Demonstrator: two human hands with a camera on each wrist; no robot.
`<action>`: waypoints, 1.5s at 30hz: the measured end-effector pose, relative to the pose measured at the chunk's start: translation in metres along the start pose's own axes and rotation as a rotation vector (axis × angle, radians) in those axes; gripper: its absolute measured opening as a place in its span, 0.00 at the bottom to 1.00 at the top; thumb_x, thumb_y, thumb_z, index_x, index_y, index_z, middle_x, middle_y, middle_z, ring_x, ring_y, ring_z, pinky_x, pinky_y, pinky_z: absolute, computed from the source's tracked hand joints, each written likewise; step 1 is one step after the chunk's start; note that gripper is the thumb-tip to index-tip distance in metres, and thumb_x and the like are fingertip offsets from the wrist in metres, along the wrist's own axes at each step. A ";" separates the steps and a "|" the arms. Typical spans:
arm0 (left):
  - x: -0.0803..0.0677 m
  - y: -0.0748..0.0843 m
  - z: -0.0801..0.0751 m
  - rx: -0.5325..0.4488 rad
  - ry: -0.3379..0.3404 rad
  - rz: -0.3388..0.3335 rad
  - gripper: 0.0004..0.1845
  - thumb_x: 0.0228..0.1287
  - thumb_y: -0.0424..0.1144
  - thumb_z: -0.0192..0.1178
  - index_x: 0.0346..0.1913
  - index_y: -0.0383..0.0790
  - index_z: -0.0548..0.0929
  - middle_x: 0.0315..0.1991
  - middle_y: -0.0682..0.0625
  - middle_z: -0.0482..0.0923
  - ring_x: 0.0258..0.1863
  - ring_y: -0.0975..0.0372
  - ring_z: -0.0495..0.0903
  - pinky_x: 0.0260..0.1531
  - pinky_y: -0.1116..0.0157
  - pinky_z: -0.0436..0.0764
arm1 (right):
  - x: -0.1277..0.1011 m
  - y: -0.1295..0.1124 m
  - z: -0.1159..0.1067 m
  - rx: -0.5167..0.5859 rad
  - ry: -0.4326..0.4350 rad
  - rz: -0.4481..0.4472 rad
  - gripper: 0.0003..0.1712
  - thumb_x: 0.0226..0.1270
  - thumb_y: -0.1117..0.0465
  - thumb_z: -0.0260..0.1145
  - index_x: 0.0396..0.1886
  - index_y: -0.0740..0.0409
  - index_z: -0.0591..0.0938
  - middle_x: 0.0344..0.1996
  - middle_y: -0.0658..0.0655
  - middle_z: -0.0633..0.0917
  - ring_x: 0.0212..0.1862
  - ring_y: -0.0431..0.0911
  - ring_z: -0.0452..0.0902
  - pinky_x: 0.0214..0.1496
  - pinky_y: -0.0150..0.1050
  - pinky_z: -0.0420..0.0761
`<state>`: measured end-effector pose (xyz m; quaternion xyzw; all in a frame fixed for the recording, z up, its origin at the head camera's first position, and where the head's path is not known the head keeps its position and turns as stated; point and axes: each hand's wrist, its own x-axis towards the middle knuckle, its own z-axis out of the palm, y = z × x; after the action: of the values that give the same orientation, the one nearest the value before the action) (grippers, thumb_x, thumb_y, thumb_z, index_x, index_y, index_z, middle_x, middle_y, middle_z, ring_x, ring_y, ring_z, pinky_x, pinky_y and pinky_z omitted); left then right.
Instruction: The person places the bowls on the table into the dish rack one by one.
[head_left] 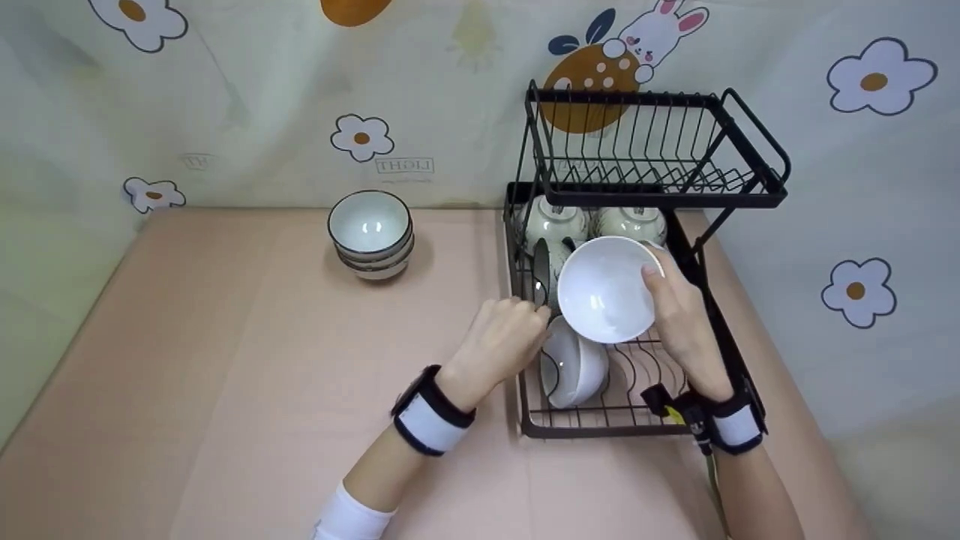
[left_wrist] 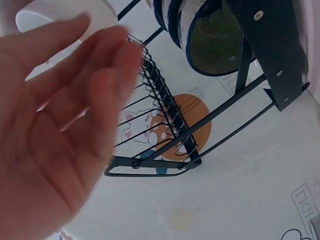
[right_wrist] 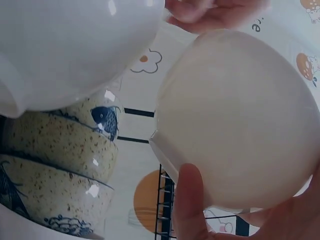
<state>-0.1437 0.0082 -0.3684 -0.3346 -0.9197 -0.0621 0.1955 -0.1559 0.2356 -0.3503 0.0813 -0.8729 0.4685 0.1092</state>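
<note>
My right hand point(head_left: 684, 322) grips a white bowl point(head_left: 604, 289) by its right rim, thumb on the inside. The bowl hangs over the lower tier of the black dish rack point(head_left: 600, 431), its hollow facing up. Close up in the right wrist view, the thumb presses the edge of this bowl point(right_wrist: 240, 120). My left hand point(head_left: 504, 337) hovers at the rack's left side, fingers loosely curled, holding nothing visible. Just beside it a second white bowl point(head_left: 576, 367) stands on its side between the wires. Whether the left fingertips touch that bowl is hidden.
Patterned bowls point(head_left: 556, 221) sit at the back of the lower tier, one with a dark rim on edge. Above them juts the rack's upper basket point(head_left: 667, 161). A stack of dark-rimmed bowls point(head_left: 371, 225) stands on the table's left. A patterned cloth hangs behind.
</note>
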 end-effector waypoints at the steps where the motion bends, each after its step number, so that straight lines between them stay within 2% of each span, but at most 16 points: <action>1: -0.001 0.000 0.002 0.000 -0.039 -0.032 0.09 0.58 0.38 0.65 0.23 0.40 0.81 0.17 0.52 0.76 0.14 0.64 0.69 0.11 0.71 0.68 | 0.000 0.000 -0.001 -0.009 0.004 -0.002 0.26 0.76 0.52 0.44 0.66 0.59 0.70 0.56 0.68 0.78 0.48 0.61 0.79 0.42 0.58 0.81; 4: -0.002 0.000 0.008 -0.005 -0.135 -0.114 0.11 0.56 0.36 0.66 0.18 0.40 0.80 0.15 0.51 0.75 0.12 0.64 0.67 0.09 0.70 0.67 | 0.000 0.000 -0.004 -0.034 0.018 0.001 0.26 0.76 0.51 0.45 0.64 0.61 0.70 0.55 0.69 0.78 0.48 0.63 0.79 0.41 0.59 0.81; 6: -0.002 0.001 0.011 -0.009 -0.212 -0.158 0.12 0.56 0.38 0.68 0.18 0.39 0.81 0.16 0.51 0.76 0.12 0.63 0.68 0.10 0.70 0.68 | 0.000 0.000 -0.007 -0.061 0.021 0.017 0.27 0.76 0.49 0.44 0.64 0.61 0.70 0.55 0.69 0.78 0.49 0.63 0.78 0.42 0.60 0.80; 9: -0.001 0.002 0.013 -0.042 -0.330 -0.216 0.15 0.56 0.48 0.68 0.23 0.38 0.84 0.19 0.49 0.79 0.15 0.62 0.72 0.12 0.69 0.70 | 0.000 -0.002 -0.011 -0.109 0.030 0.043 0.29 0.76 0.46 0.43 0.64 0.60 0.70 0.54 0.71 0.78 0.49 0.65 0.78 0.43 0.62 0.80; 13: 0.000 0.003 0.016 -0.069 -0.426 -0.258 0.18 0.56 0.53 0.66 0.27 0.38 0.86 0.22 0.49 0.81 0.17 0.61 0.75 0.15 0.68 0.74 | 0.001 -0.003 -0.016 -0.152 0.048 0.060 0.29 0.76 0.46 0.43 0.64 0.60 0.70 0.53 0.74 0.78 0.47 0.67 0.79 0.40 0.61 0.81; 16: 0.001 0.003 0.016 -0.073 -0.447 -0.273 0.18 0.56 0.53 0.66 0.29 0.39 0.86 0.23 0.48 0.82 0.19 0.60 0.77 0.17 0.67 0.76 | 0.002 -0.003 -0.019 -0.192 0.046 0.067 0.29 0.76 0.46 0.42 0.64 0.61 0.70 0.53 0.75 0.77 0.46 0.69 0.78 0.39 0.61 0.81; 24: 0.003 0.004 0.017 -0.064 -0.491 -0.289 0.19 0.57 0.53 0.65 0.31 0.38 0.86 0.25 0.48 0.82 0.21 0.60 0.79 0.19 0.67 0.78 | 0.002 0.000 -0.030 -0.340 0.020 0.061 0.27 0.76 0.48 0.43 0.64 0.60 0.69 0.57 0.72 0.76 0.54 0.69 0.73 0.48 0.66 0.74; 26: 0.003 0.004 0.017 -0.061 -0.497 -0.289 0.19 0.58 0.54 0.65 0.31 0.38 0.87 0.26 0.48 0.83 0.22 0.60 0.79 0.19 0.66 0.79 | 0.001 0.001 -0.031 -0.397 0.028 0.059 0.27 0.76 0.47 0.44 0.63 0.59 0.70 0.55 0.71 0.77 0.53 0.69 0.73 0.47 0.66 0.74; 29: 0.004 0.004 0.017 -0.061 -0.495 -0.290 0.19 0.58 0.53 0.65 0.31 0.38 0.87 0.27 0.47 0.83 0.23 0.59 0.80 0.21 0.66 0.80 | 0.000 0.002 -0.031 -0.495 0.013 0.070 0.27 0.75 0.45 0.46 0.64 0.56 0.70 0.49 0.72 0.79 0.44 0.68 0.77 0.37 0.62 0.77; 32: 0.004 0.004 0.017 -0.062 -0.491 -0.291 0.19 0.58 0.53 0.65 0.31 0.38 0.87 0.27 0.47 0.84 0.24 0.59 0.81 0.21 0.65 0.80 | 0.000 0.003 -0.028 -0.571 -0.046 0.086 0.30 0.73 0.41 0.45 0.64 0.54 0.70 0.40 0.71 0.80 0.34 0.64 0.78 0.25 0.52 0.76; 35: 0.003 0.004 0.017 -0.065 -0.481 -0.294 0.18 0.58 0.53 0.65 0.32 0.38 0.87 0.28 0.47 0.84 0.25 0.58 0.82 0.22 0.64 0.81 | 0.000 0.004 -0.024 -0.628 -0.130 0.094 0.33 0.72 0.38 0.44 0.64 0.55 0.69 0.37 0.71 0.79 0.30 0.61 0.77 0.22 0.46 0.73; 41: 0.003 0.004 0.017 -0.081 -0.481 -0.303 0.18 0.58 0.52 0.66 0.32 0.37 0.87 0.29 0.46 0.84 0.26 0.58 0.82 0.23 0.64 0.81 | -0.002 0.004 -0.012 -0.707 -0.331 0.070 0.42 0.70 0.31 0.41 0.68 0.59 0.66 0.47 0.78 0.77 0.45 0.67 0.76 0.32 0.59 0.78; 45: 0.004 0.004 0.016 -0.093 -0.492 -0.307 0.18 0.58 0.52 0.65 0.31 0.37 0.86 0.28 0.47 0.83 0.24 0.59 0.81 0.22 0.65 0.80 | -0.004 0.004 -0.004 -0.745 -0.406 0.069 0.44 0.68 0.29 0.42 0.68 0.59 0.65 0.49 0.79 0.76 0.47 0.69 0.75 0.33 0.59 0.79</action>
<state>-0.1493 0.0171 -0.3819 -0.2051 -0.9756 -0.0502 -0.0607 -0.1522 0.2418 -0.3523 0.0976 -0.9886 0.0988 -0.0586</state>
